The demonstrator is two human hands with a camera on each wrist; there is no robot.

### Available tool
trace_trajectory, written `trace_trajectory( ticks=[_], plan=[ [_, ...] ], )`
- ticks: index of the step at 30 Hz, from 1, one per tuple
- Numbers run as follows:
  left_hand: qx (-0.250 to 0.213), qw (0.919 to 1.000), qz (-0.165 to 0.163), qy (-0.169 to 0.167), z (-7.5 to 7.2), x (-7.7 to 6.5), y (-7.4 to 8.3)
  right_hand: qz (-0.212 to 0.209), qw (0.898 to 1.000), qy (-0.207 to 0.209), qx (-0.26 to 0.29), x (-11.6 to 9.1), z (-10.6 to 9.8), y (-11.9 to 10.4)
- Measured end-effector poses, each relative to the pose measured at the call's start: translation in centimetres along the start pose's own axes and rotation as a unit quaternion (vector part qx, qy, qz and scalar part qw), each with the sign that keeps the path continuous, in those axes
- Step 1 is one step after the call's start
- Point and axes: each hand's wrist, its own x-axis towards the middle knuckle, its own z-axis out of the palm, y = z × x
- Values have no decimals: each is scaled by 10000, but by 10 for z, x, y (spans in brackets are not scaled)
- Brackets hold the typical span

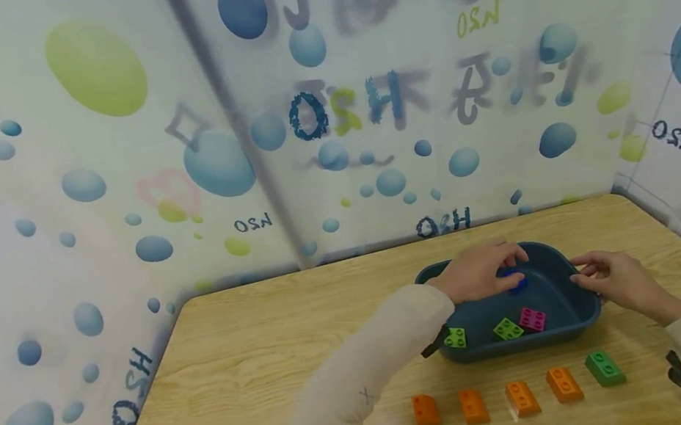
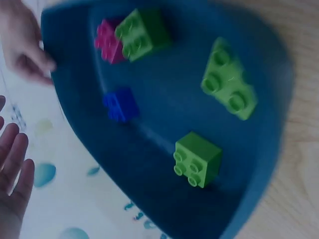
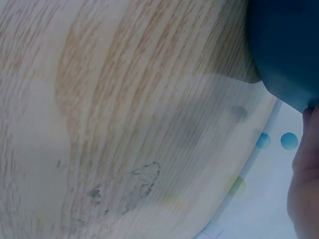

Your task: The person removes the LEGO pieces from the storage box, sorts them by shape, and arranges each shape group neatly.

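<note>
Left grip (image 1: 478,272) above tray (image 1: 522,345), fingers relaxed and slightly spread, nothing held; blue block (image 2: 125,103) near fingertips, toward tray's far side, not touched. Right grip (image 1: 617,280) pinches tray rim at right end. Magenta block (image 1: 533,319) at tray's near side, just beside light green block (image 1: 507,329); second light green block (image 1: 455,338) at near left. Counter (image 1: 292,331) carries tray; nearer: row of four orange blocks (image 1: 522,398), green block (image 1: 604,369) at right end.
</note>
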Motion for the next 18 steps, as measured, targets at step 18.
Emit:
trace_trajectory(
  ticks=[18],
  plan=[
    [376,9993,2,-27,22,22,-22,13,10000,75,-48,2,-1,0]
  ],
)
